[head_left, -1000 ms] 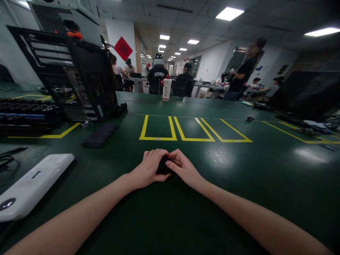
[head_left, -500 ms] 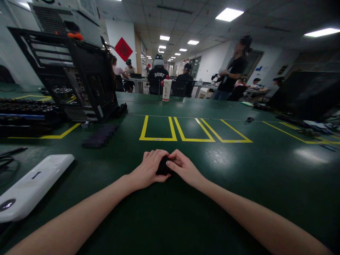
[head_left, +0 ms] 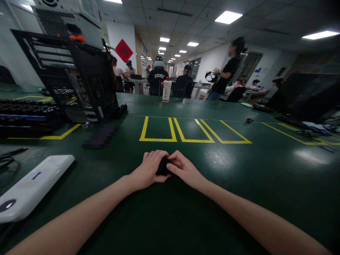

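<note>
A small black object (head_left: 162, 167) rests between my two hands on the dark green tabletop (head_left: 170, 212). Most of it is covered by fingers, so its kind cannot be made out. My left hand (head_left: 148, 170) curls round its left side, thumb below and fingers over the top. From the right, my right hand (head_left: 184, 168) pinches at it, with the thumb against its near face and the fingers bent behind. Both forearms lie low over the table.
Beyond my hands, yellow tape outlines (head_left: 158, 140) mark the table. A white device (head_left: 39, 186), a dark pixelated object (head_left: 100, 136) and an open black computer case (head_left: 90, 81) stand left. A white cup (head_left: 166, 91) stands behind. A small black piece (head_left: 249, 120) lies right. Several people are beyond.
My hands and the black object keep almost the same place and grip. In the background, the standing person in black has shifted to the left.
</note>
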`<state>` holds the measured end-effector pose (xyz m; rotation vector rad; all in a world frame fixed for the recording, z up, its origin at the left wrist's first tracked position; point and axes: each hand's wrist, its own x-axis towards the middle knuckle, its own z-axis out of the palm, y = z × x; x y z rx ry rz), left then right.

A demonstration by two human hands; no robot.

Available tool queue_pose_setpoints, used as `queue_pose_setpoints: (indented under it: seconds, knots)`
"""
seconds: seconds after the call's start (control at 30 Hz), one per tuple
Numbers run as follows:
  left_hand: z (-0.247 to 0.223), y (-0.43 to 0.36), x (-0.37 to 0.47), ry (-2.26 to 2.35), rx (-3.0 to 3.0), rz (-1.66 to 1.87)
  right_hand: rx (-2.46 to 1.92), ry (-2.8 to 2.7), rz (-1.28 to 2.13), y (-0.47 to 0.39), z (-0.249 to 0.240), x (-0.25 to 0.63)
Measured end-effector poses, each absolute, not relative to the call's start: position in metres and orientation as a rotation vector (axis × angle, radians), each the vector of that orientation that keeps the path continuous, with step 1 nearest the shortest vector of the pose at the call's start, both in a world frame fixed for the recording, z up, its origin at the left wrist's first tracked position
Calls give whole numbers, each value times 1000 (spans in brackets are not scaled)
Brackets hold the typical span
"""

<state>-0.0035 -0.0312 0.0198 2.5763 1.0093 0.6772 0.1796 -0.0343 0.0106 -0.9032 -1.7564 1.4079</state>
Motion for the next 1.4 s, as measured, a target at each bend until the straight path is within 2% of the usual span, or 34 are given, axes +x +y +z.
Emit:
queue_pose_setpoints:
  seconds: [0.2, 0.43, 0.8, 1.0, 1.4]
  knots:
    - [21, -31, -3, 1001, 2563, 674, -1021, -1715, 1336, -31, 5, 177]
    - [18, -30, -2, 1024, 2566, 686, -854, -1779, 1388, -33, 7, 182]
    - [20, -31, -2, 1010, 2565, 676, -1027, -1711, 1370, -30, 5, 179]
    - [19, -30, -2, 1021, 2564, 683, -920, -1806, 1339, -39, 12, 179]
    - [18, -30, -3, 1018, 2561, 683, -1028, -1720, 1351, -32, 4, 178]
